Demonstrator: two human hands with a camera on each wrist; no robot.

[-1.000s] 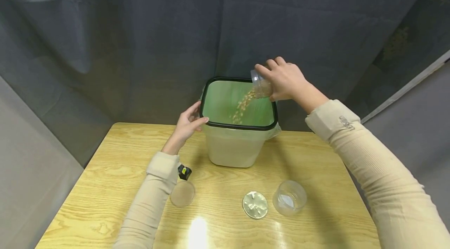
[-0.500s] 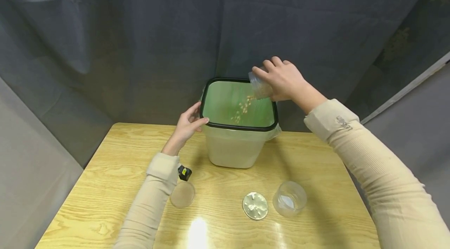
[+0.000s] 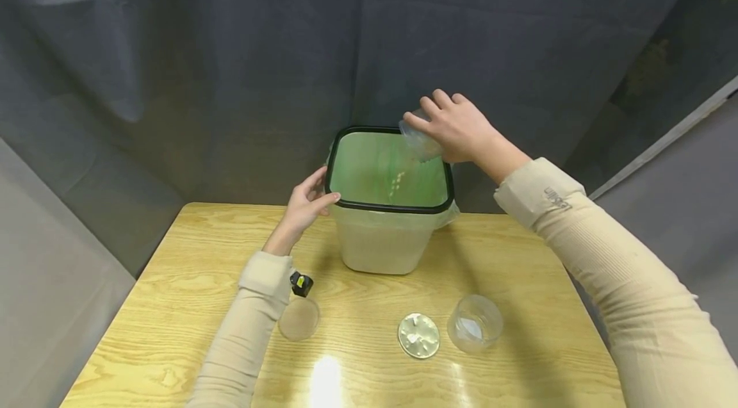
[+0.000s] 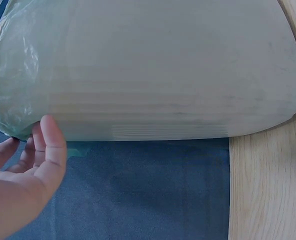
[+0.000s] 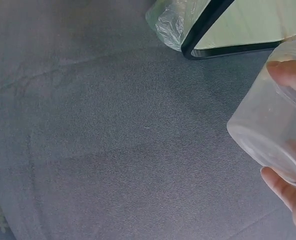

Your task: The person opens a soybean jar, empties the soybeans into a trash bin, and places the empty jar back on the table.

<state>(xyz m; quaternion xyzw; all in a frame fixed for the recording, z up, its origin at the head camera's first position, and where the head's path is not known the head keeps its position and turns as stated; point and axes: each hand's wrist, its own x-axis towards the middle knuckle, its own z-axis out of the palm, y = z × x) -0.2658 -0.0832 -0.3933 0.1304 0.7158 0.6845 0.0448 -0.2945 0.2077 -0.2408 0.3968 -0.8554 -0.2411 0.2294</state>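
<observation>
A white trash bin with a black rim and a green bag lining stands at the table's back edge. My left hand grips the bin's left rim, thumb on top and fingers against the outside. In the left wrist view, that hand's fingers curl at the bagged edge. Over the right side of the bin, my right hand holds a clear plastic jar, mouth tipped downward. Several small pale pieces fall from it into the bin. The right wrist view shows the jar see-through, with little inside.
Near the table front lie a shiny foil disc, a clear round container and a clear round lid. A small black device sits at the left wrist. A dark curtain hangs behind the bin.
The stream of pale pieces has thinned to a few. My right hand has shifted slightly left, tipping the jar further. My left hand stays on the rim.
</observation>
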